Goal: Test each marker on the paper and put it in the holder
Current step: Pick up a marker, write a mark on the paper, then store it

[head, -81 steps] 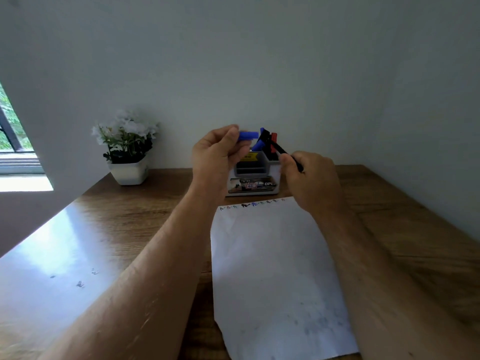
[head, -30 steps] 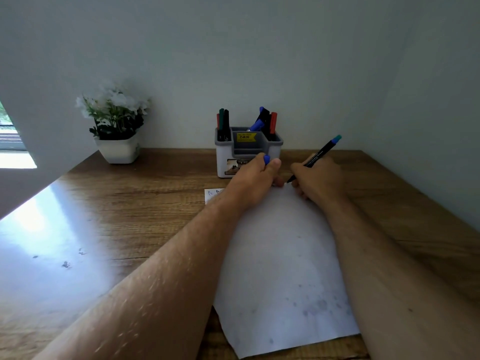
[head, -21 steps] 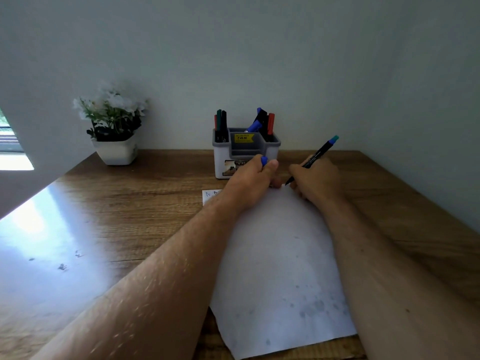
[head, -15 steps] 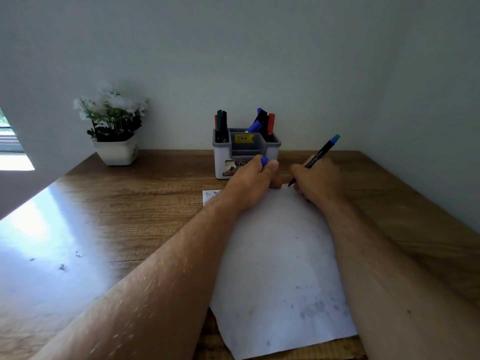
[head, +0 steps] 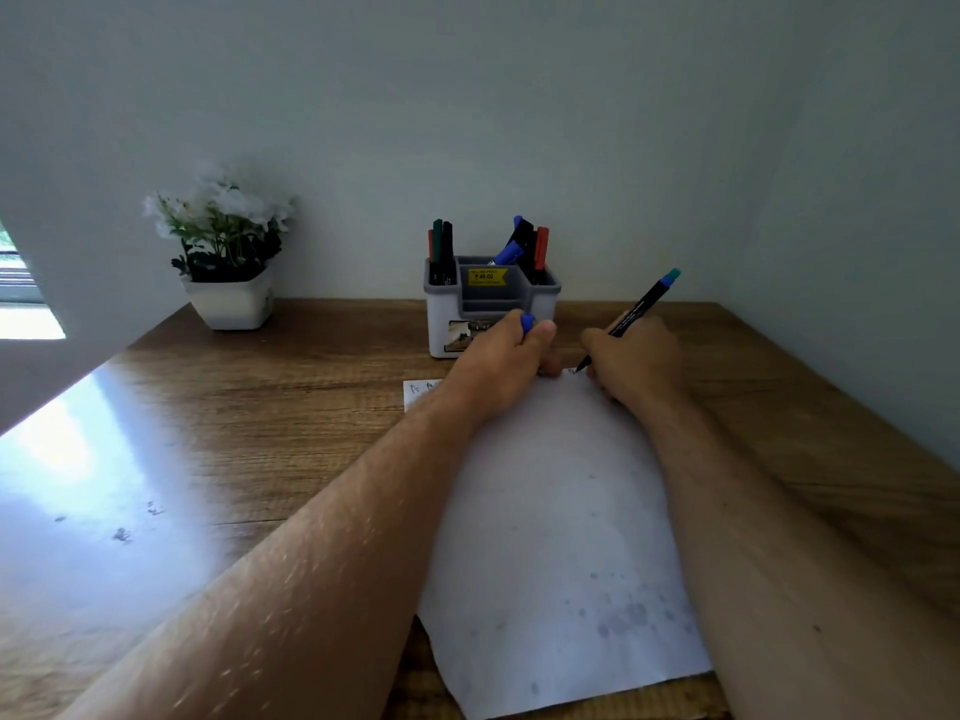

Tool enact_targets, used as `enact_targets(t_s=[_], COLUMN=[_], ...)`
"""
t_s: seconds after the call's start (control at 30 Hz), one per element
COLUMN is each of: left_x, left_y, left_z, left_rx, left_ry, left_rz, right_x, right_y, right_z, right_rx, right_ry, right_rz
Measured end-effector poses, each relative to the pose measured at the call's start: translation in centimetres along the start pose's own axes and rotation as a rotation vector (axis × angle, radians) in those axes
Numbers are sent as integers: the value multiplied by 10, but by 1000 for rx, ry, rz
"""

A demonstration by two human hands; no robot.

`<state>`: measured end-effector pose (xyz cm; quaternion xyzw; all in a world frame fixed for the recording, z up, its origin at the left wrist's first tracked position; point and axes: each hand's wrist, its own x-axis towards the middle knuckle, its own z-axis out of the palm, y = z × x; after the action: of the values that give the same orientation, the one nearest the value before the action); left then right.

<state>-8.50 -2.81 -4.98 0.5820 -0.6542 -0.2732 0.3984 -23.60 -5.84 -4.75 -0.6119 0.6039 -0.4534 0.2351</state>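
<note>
Marker (head: 636, 314) tip now lower, touching paper (head: 550, 511); right hand (head: 631, 356) grips it, left hand (head: 498, 363) pinches cap (head: 528, 321).

A wooden desk (head: 270, 407) fills the lower frame, set into a corner where two plain pale walls (head: 467, 96) meet at upper right. Daylight from a window (head: 21, 293) at the left edge throws a bright glare across the desk's left side. A white pot of white flowers (head: 223, 252) stands at the back left.
</note>
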Motion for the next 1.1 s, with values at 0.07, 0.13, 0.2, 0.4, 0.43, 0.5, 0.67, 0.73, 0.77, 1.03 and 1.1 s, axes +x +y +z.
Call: enact_targets(t_s=[0.07,0.13,0.2,0.4,0.43,0.5,0.67,0.73,0.77,1.03,1.1], left_x=[-1,-1,-2,-9,-11,-13,-12,-11,-11,-7,-7], left_y=[0,1,2,4,5,7,5,1,0,-7,-7], left_z=[0,0,-1,-3,-5,-11,-28,-32,-33,-37,-37], left_rx=[-9,-13,-20,-108,-160,-235,-28,66,89,150,170], left_ry=[-4,-12,-13,17,39,95,273,322,336,262,244], left_rz=[-1,0,3,60,87,174,336,359,362,367,368], right_x=[0,0,0,1,2,2,0,-3,-4,-12,-13], right_y=[0,0,1,-7,-10,-14,-22,-24,-26,-35,-36], right_z=[1,2,1,2,0,-2,-4,-4,-4,-8,-8], right_rx=[-24,-42,-47,341,439,590,780,810,839,989,978], right_ry=[33,38,34,99,89,48,-75,-123,-147,-313,-322], right_rz=[1,0,-14,75,92,110,107,70,49,-23,-32])
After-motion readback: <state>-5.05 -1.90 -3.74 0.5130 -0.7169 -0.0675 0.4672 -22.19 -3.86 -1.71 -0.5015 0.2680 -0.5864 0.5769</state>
